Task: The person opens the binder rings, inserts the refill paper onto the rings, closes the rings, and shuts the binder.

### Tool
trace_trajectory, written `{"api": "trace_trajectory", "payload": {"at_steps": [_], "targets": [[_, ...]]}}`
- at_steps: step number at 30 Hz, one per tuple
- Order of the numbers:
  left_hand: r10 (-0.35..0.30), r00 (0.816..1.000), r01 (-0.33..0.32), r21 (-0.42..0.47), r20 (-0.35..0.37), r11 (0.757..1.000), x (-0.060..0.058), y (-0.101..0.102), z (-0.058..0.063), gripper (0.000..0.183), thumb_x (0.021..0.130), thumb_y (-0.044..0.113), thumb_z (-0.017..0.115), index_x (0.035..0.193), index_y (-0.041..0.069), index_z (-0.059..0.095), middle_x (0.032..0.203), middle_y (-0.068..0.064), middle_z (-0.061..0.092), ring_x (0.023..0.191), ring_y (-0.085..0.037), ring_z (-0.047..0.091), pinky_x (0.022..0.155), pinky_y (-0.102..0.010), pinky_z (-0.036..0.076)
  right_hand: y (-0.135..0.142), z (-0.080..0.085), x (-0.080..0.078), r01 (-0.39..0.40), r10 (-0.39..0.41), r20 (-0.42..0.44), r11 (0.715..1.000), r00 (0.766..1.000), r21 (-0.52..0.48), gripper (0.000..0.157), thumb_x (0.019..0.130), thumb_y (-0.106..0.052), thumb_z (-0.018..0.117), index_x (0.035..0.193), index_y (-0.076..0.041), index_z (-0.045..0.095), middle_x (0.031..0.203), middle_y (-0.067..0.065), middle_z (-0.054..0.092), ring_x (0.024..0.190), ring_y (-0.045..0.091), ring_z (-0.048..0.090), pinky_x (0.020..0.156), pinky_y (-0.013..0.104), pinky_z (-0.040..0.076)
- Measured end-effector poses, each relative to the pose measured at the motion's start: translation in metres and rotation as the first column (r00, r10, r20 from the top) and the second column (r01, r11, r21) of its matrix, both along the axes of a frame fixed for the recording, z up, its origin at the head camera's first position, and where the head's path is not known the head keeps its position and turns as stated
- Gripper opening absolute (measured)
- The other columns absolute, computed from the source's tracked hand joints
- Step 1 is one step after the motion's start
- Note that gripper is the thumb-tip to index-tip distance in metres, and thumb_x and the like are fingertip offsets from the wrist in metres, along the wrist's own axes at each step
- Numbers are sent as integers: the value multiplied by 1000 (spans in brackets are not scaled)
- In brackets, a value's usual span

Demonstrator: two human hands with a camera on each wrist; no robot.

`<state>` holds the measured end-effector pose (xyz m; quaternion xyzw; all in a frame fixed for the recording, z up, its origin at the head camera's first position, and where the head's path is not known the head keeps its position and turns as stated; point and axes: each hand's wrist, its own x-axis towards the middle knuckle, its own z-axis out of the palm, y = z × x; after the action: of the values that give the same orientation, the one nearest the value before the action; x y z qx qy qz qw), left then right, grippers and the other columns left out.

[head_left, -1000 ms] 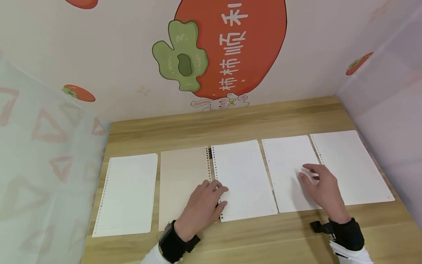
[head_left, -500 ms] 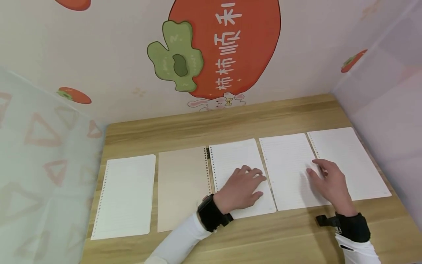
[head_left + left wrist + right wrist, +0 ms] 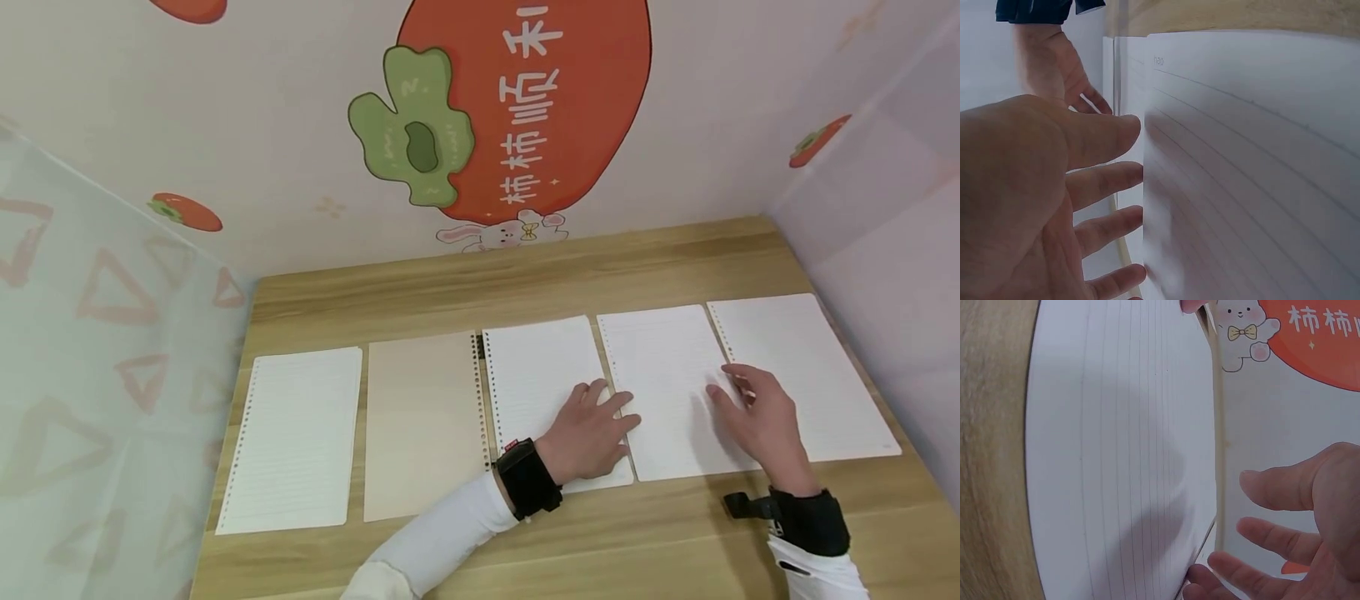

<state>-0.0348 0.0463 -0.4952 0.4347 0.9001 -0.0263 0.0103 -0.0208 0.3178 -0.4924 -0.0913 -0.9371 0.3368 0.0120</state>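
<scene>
My left hand (image 3: 590, 433) lies spread over the right edge of the middle stack of lined, hole-punched paper (image 3: 536, 358). In the left wrist view its fingertips (image 3: 1129, 172) meet the sheet's edge; whether they press on it I cannot tell. Over the right part of the fourth lined sheet (image 3: 660, 367) hovers my right hand (image 3: 761, 421), fingers loosely bent and holding nothing, its shadow falling on the paper. In the right wrist view the lined page (image 3: 1116, 425) stretches beside that hand's relaxed fingers. Right of that hand lies the fifth white sheet (image 3: 817, 375).
A beige sheet or cover (image 3: 420, 425) with holes down its right edge lies left of the middle stack, a black strip (image 3: 481, 346) between them. Another lined stack (image 3: 296, 442) is at far left. The wooden table (image 3: 525, 283) ends against a printed wall.
My left hand has moved right, from the gap beside the beige cover across the middle stack to its right edge. The right hand has drifted slightly right.
</scene>
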Motion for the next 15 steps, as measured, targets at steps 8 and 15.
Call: {"api": "trace_trajectory", "payload": {"at_steps": [8,15], "targets": [[16,1000,-16,-5,13,1000,-1,-3,0,39,107,51,59,144,40,64,159,8,53,140,-25,48,112,-38,41,4,2,-4,17,-17,-16,1000,1000,0,46,105,-17,68,141,11,57,138,37,56,123,57,60,94,34,55],[19,999,-17,-24,50,1000,-2,-2,0,42,107,50,59,148,40,62,161,8,51,141,-26,48,112,-39,40,12,0,-6,76,-78,-38,996,996,-48,42,102,-16,72,137,7,63,129,32,63,105,24,69,77,3,37]]}}
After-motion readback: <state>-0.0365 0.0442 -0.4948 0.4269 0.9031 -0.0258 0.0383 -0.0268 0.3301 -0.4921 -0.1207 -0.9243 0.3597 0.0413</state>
